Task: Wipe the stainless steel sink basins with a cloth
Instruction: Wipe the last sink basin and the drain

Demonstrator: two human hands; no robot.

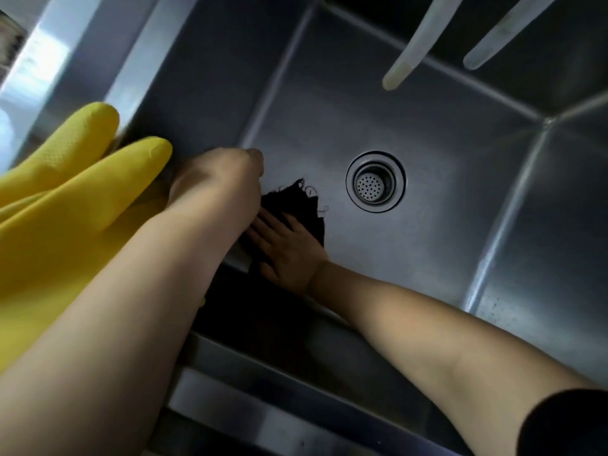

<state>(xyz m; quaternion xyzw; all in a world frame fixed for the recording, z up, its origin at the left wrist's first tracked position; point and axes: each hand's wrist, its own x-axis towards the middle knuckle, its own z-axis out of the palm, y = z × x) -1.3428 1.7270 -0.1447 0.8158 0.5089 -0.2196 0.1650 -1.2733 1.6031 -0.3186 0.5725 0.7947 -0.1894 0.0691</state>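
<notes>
Deep in the stainless steel sink basin (411, 126), my right hand (289, 248) lies flat on a black frayed cloth (296, 195). Its fingers are straight and press the cloth onto the basin floor by the front left corner, left of the round drain strainer (375, 182). My left hand (217, 185) hovers higher, beside the left wall. Its knuckles are bent and its fingers curl down out of sight, so what they hold is hidden.
A yellow rubber glove (65, 199) hangs over the sink's left rim, partly under my left forearm. Two pale hose ends (414, 44) hang over the back of the basin. The steel front rim (263, 373) runs below my arms.
</notes>
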